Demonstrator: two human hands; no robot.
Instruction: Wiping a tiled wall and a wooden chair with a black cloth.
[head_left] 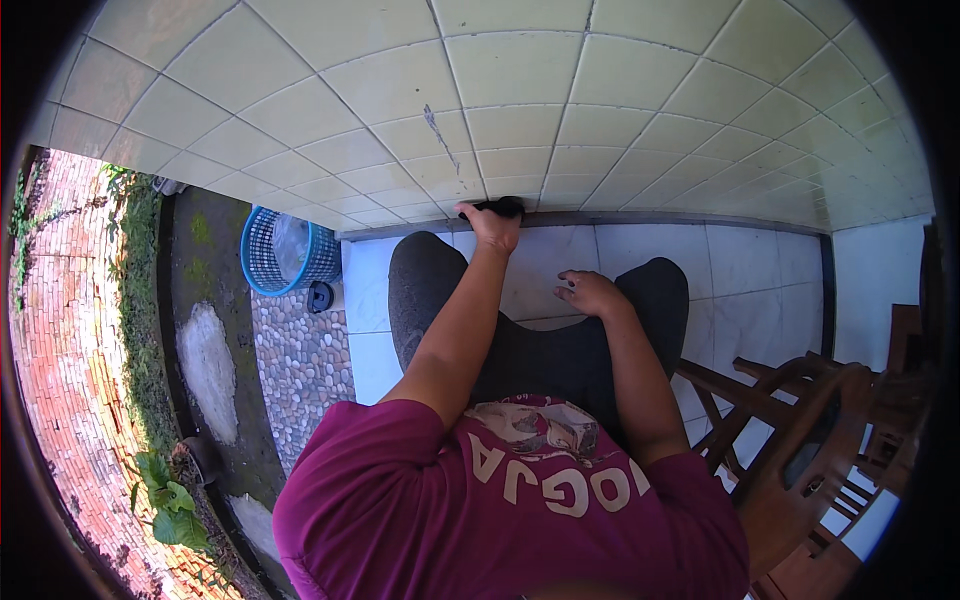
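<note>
My left hand point(490, 225) reaches forward to the foot of the tiled wall point(515, 128). It is closed on a black bundle that looks like cloth point(507, 206), pressed at the wall's lower edge; its exact kind is hard to make out. My thumb points to the left, and the other fingers are mostly hidden. Above the white floor tiles point(650, 240), my right hand point(592, 294) hangs by my right knee. Its fingers are loosely bent and apart, with nothing in them.
A blue plastic basket point(263, 262) holding a clear plastic bag point(291, 247) stands left of my left knee. Beside it lies a small dark object point(320, 297) on pebbled flooring point(300, 370). Wooden chairs point(800, 480) stand close on my right. A brick path point(70, 350) runs at far left.
</note>
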